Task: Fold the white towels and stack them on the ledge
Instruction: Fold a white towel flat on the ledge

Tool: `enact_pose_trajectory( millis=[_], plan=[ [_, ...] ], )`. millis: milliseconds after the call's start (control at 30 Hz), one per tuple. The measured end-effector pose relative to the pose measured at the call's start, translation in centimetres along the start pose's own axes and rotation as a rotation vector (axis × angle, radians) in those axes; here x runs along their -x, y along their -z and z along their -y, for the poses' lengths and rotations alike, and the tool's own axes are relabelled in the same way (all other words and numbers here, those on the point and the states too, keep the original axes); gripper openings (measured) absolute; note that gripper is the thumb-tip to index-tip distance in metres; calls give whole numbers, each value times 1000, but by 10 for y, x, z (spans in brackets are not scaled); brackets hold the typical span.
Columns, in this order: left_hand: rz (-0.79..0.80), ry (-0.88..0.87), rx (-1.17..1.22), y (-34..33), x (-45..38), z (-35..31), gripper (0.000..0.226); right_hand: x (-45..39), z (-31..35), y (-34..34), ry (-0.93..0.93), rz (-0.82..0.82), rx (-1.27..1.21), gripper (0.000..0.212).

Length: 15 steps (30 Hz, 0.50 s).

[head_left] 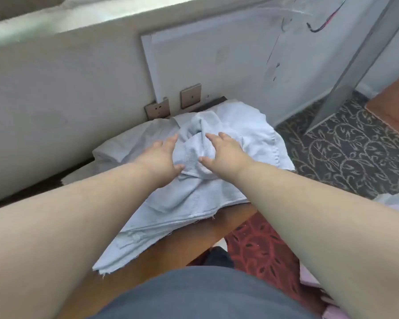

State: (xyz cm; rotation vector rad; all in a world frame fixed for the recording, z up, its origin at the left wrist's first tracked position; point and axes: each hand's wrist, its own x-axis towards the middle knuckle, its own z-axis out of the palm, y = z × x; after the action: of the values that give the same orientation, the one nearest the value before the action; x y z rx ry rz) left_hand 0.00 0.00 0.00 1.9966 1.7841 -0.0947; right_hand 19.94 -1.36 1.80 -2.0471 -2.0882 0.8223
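While both hands' spread fingers (213,137) press the towel heap (194,187), wall sockets (190,95) sit behind.

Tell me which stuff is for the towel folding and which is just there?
For the job:
crumpled towel
flat towels
left hand
right hand
ledge

Just there:
wall sockets
patterned carpet
wooden table

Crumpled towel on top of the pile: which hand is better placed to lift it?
Right, probably. The right hand already lies on the crumpled towel, fingers spread across it; the left hand only touches its left edge.
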Motion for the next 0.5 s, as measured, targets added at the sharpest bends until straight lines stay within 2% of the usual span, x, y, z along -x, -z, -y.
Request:
enact_pose_trajectory(
  millis=[200,267,367,400,500],
  plan=[
    [100,313,230,-26,-51,-26,103,-79,-24,14,45,170,114,88],
    [159,342,199,-35,-61,-29,80,-93,-28,7,41,247,147,85],
    [104,312,259,-38,-63,-28,15,-91,-25,-13,161,258,180,62],
    [57,306,324,-37,-61,-27,9,-87,-22,-17,215,230,162,55],
    [-119,341,573,-24,-47,-32,17,-75,-2,-19,327,104,-30,39]
  ],
)
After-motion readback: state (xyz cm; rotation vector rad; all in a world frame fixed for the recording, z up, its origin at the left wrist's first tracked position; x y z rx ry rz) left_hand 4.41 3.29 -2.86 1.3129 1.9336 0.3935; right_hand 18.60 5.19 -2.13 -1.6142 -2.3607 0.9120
